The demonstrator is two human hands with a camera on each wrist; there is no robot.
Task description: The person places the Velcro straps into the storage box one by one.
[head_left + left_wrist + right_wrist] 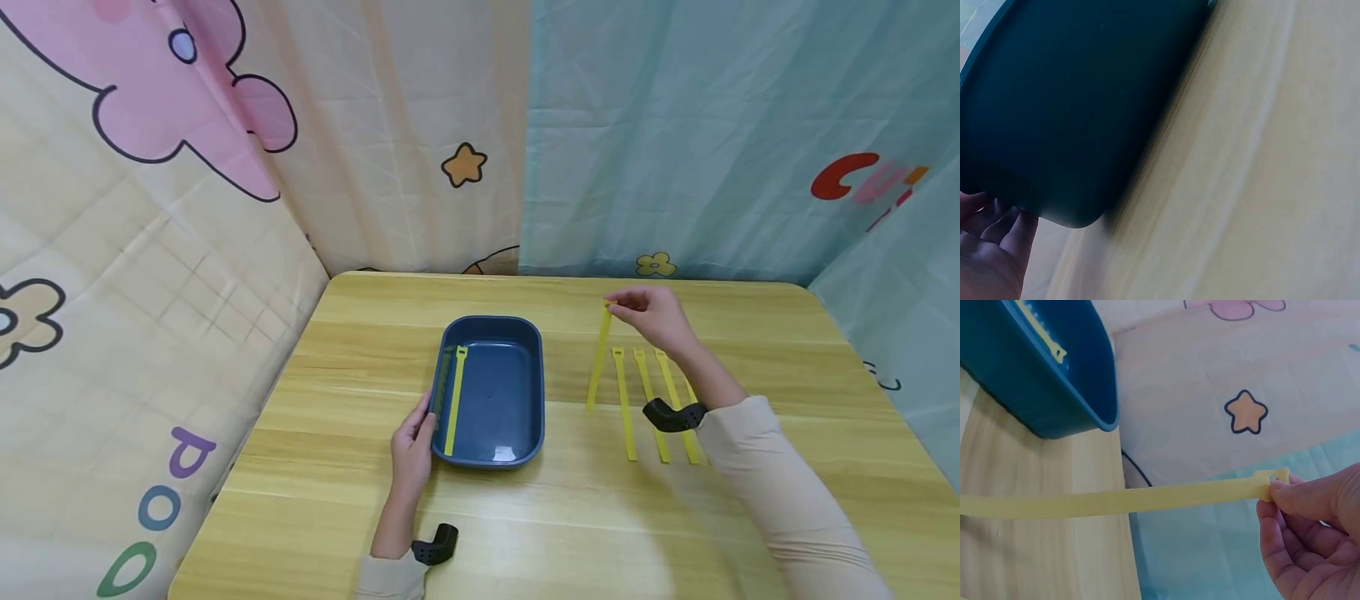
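A dark blue plastic bin [498, 392] stands near the middle of the table. My left hand [414, 446] grips its left rim, thumb on top and fingers against the outer wall; the left wrist view shows this hand [997, 250] at the bin's corner. Inside the bin, a yellow cable tie strap [454, 408] with a slotted head lies along the left side. To the bin's right, my right hand [652, 315] pinches the slotted head of another yellow strap [1116, 501] between thumb and fingertips. That strap hangs down at a slant, raised over the table.
Several more yellow straps [626, 408] lie in a row under and beside the right forearm, which partly hides them. The wooden table [337, 367] ends at the back by printed curtains [420, 125]. A black wrist device [673, 415] sits at the right cuff.
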